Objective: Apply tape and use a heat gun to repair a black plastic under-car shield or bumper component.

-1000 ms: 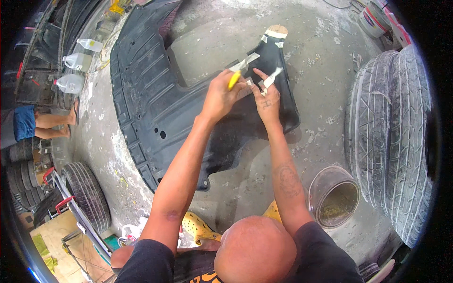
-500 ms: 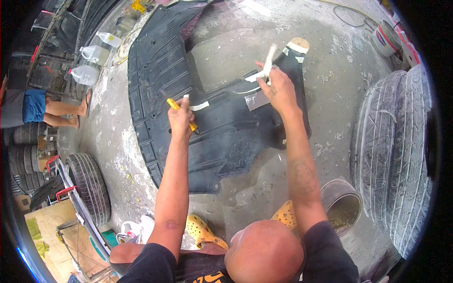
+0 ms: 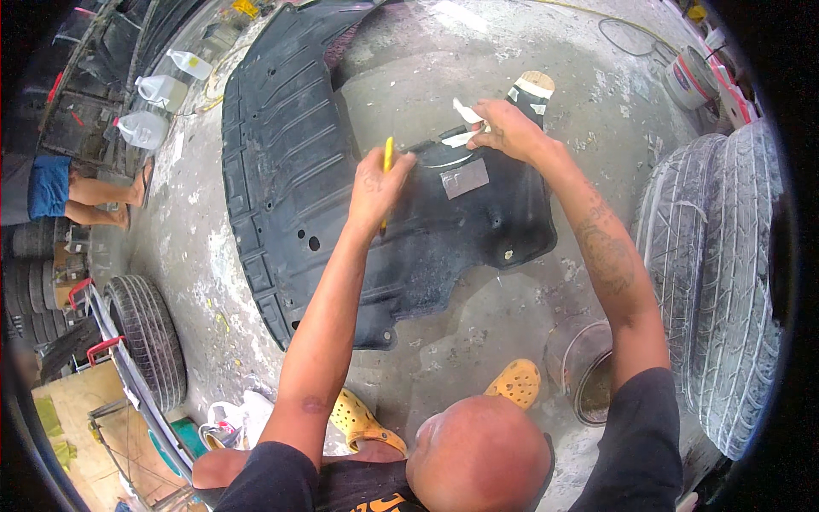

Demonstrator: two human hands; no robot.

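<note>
A black plastic panel (image 3: 290, 154) with ribs and holes lies on the floor. My left hand (image 3: 377, 183) is closed round a slim yellow tool (image 3: 388, 149) with a dark lower end, over the panel's middle. My right hand (image 3: 508, 130) pinches a crumpled white tape strip (image 3: 467, 111) at the panel's upper right edge, where another white strip (image 3: 459, 141) shows. Just below lies a grey rectangular patch (image 3: 463, 177). Small white tape pieces (image 3: 536, 90) sit at the end of the panel's narrow arm, beside a light round piece.
Large tyres (image 3: 708, 282) stand at right, beside two buckets (image 3: 687, 78) (image 3: 580, 367). Another person's legs (image 3: 94, 192) are at left, below plastic jugs (image 3: 158, 90). A loose tyre (image 3: 149, 341), yellow clogs (image 3: 512, 381) and a board (image 3: 81, 418) are lower.
My hands separated after being together a second ago; since half a second ago my left hand has moved right and up with the yellow tool. The grey patch, earlier under my hands, shows.
</note>
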